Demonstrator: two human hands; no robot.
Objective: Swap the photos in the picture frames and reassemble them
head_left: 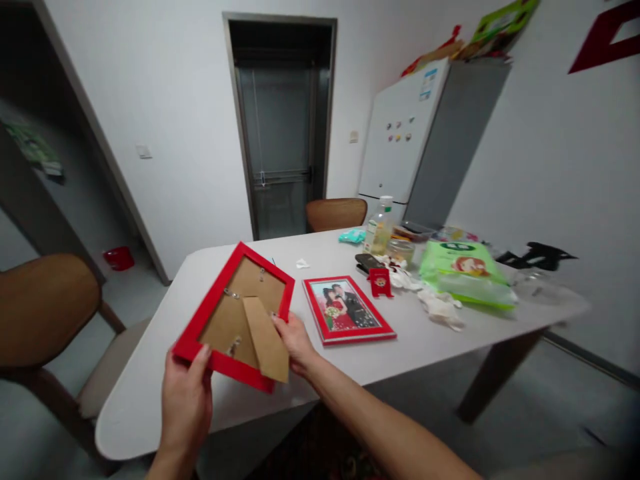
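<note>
A red picture frame is held up tilted above the table's near left part, its brown backboard facing me. A cardboard stand sticks out from that back, with small metal clips around it. My left hand grips the lower left corner, thumb on the red border. My right hand is closed on the right side, next to the stand. The front of this frame is turned away. Flat on the table to the right lies a second red picture frame, with a picture of a couple facing up.
On the white table are a red phone stand, a dark phone-like object, crumpled tissues, a bottle, a jar and a green wipes pack. Wooden chairs stand at the left and behind.
</note>
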